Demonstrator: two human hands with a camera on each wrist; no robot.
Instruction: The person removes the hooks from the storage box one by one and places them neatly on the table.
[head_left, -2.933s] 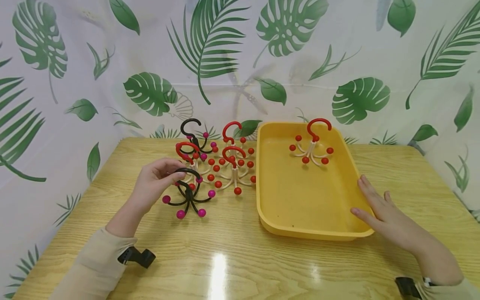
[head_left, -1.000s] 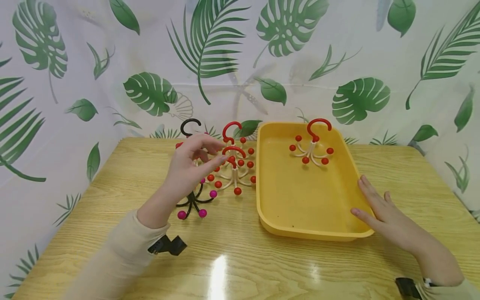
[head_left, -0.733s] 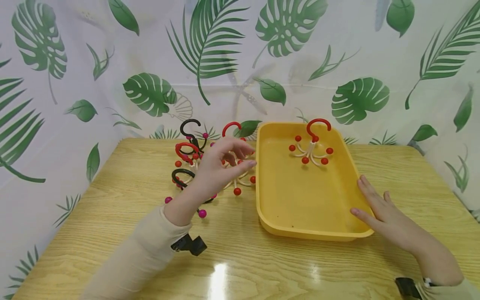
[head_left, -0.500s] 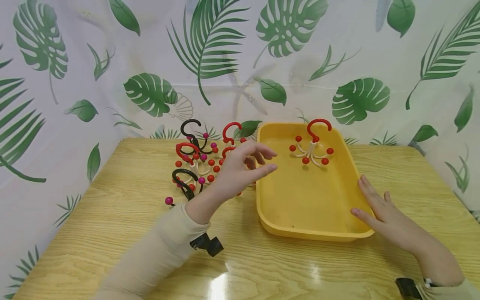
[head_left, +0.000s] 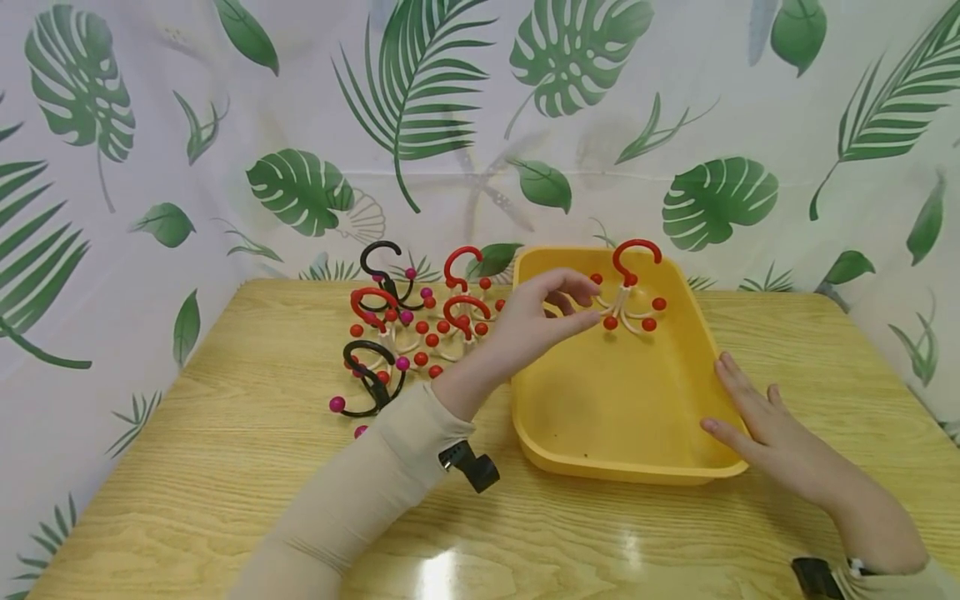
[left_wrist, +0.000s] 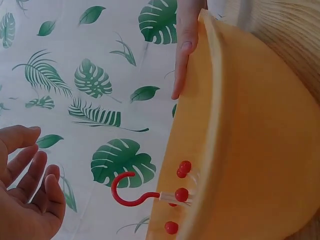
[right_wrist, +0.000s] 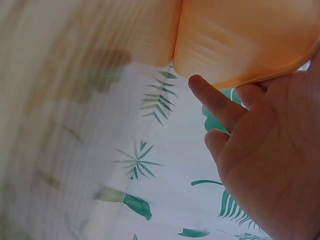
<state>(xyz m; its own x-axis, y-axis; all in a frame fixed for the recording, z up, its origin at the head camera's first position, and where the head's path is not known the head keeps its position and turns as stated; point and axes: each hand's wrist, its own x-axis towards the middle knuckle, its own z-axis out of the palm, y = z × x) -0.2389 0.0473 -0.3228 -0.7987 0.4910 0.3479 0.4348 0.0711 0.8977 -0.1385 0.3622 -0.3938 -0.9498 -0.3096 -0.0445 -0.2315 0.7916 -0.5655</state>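
Observation:
My left hand (head_left: 536, 325) hovers over the left part of the yellow tray (head_left: 637, 400), holding nothing, thumb and fingers loosely bent and apart. Just right of its fingertips, a hanger (head_left: 626, 293) with a red hook, whitish curved arms and red ball tips stands at the tray's far end. The left wrist view shows a gap between that hand (left_wrist: 30, 190) and the red hook (left_wrist: 129, 203). My right hand (head_left: 787, 454) rests against the tray's right rim with straight fingers; in the right wrist view, this hand (right_wrist: 270, 155) lies against the tray wall (right_wrist: 240, 40).
Left of the tray, several hangers crowd the wooden table (head_left: 225, 433): red-hooked ones such as a near red hanger (head_left: 467, 317), plus a far black hanger (head_left: 390, 287) and a near black hanger (head_left: 378, 392) with pink balls. A leaf-patterned cloth (head_left: 480, 108) hangs behind.
My left hand has left the near black hanger, which stays on the table, and has moved right past the red-hooked hangers to above the tray. My right hand stays on the rim.

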